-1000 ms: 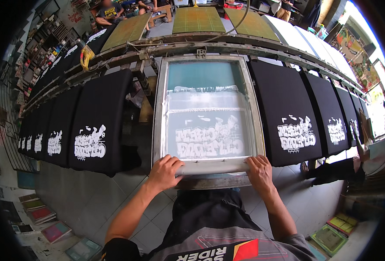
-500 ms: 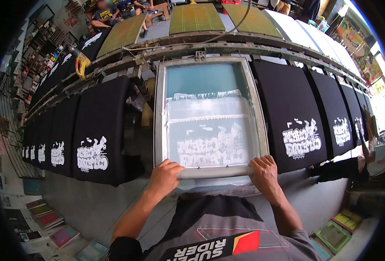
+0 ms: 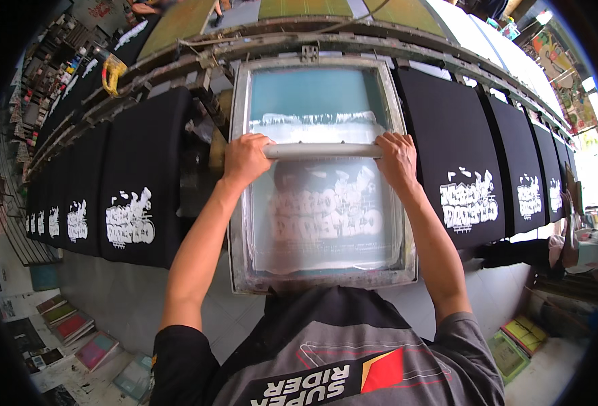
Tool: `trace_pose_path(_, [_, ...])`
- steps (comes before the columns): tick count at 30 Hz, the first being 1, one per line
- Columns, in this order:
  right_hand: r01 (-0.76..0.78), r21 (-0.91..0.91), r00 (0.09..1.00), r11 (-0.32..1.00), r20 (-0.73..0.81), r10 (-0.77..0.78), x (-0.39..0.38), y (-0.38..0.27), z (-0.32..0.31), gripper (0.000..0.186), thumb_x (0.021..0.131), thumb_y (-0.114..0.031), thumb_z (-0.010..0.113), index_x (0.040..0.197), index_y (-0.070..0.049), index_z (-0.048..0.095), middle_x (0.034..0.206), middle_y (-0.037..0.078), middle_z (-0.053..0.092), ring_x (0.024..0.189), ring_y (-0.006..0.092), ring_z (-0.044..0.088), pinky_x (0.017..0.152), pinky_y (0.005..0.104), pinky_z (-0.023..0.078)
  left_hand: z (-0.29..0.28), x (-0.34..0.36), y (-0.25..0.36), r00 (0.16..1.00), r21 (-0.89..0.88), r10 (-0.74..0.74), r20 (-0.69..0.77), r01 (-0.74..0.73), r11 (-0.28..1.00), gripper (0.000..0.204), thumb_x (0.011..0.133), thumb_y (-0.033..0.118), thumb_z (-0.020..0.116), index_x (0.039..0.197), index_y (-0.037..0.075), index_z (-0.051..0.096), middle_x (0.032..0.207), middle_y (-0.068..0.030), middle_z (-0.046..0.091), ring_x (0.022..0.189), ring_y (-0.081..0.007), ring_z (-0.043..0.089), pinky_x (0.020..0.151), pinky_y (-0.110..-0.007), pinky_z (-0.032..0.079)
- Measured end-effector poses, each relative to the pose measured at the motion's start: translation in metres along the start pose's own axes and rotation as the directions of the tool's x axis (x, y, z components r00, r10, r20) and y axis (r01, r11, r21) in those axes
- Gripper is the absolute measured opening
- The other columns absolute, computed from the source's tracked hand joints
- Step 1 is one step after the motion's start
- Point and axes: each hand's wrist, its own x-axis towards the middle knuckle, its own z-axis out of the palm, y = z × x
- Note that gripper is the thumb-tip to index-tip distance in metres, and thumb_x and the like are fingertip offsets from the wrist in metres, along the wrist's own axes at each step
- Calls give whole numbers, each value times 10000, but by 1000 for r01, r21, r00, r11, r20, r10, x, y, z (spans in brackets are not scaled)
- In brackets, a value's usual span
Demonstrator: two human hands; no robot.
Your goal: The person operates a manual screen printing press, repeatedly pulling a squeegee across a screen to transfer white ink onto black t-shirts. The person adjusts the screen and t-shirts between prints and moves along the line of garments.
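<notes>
Squeegee (image 3: 323, 151): where is it now?

Crosswise over the screen frame (image 3: 326, 279), toward the far part and beyond the pale blocky design (image 3: 323, 210). A moment ago it was at the near end.

What does that mean for the work?

The near mesh (image 3: 279, 257) is uncovered, so I'd judge that the bar has crossed the whole design. Whether its blade touches the mesh, I cannot tell.

And the grip?

Closed at both ends: left hand (image 3: 247, 159) on the left, right hand (image 3: 398, 159) on the right.

Materials?

A smooth, rounded grey bar; worn, smeared rails; mesh blue-green at the far end, milky nearer. Thick white ink (image 3: 316, 119) makes a ragged band beyond the bar. Black cloth (image 3: 143, 135) with white prints lies left and right.
</notes>
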Motion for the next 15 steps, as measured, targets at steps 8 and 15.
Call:
trace_pose_path(8, [6, 104, 995, 995, 100, -16, -138, -56, -52, 320, 700, -15, 699, 1015, -56, 737, 1005, 137, 726, 922, 347, 686, 838, 483, 522, -27, -145, 74, 997, -70, -64, 50, 67, 995, 351, 679, -11, 693, 983, 111, 817, 1051, -95, 821, 881, -300, 767, 747, -420, 623])
trace_pose_path(15, [2, -4, 1000, 1000, 21, -2, -244, -102, -89, 199, 824, -65, 719, 1011, -93, 780, 1062, 16, 769, 935, 207, 714, 864, 406, 518, -41, -258, 149, 995, -87, -101, -20, 99, 991, 483, 662, 53, 684, 1122, 80, 832, 1161, -23, 806, 798, -234, 682, 727, -357, 586])
